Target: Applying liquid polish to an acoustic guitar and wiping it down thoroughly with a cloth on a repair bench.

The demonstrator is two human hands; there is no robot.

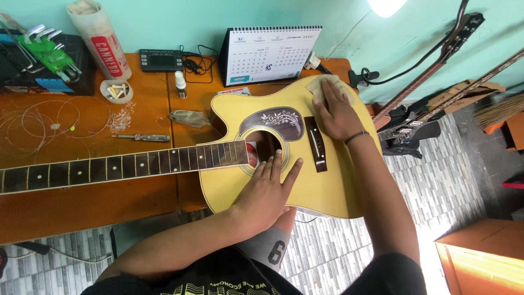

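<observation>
Right hand presses soft cloth on glossy yellow guitar.

Glossy yellow wooden guitar body, dark wood fretboard, soft matt cloth, worn wooden table.

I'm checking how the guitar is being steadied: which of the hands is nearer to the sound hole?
Left. The left hand lies flat on the guitar top, fingertips at the rim of the sound hole. The right hand presses a cloth beyond the bridge.
</observation>
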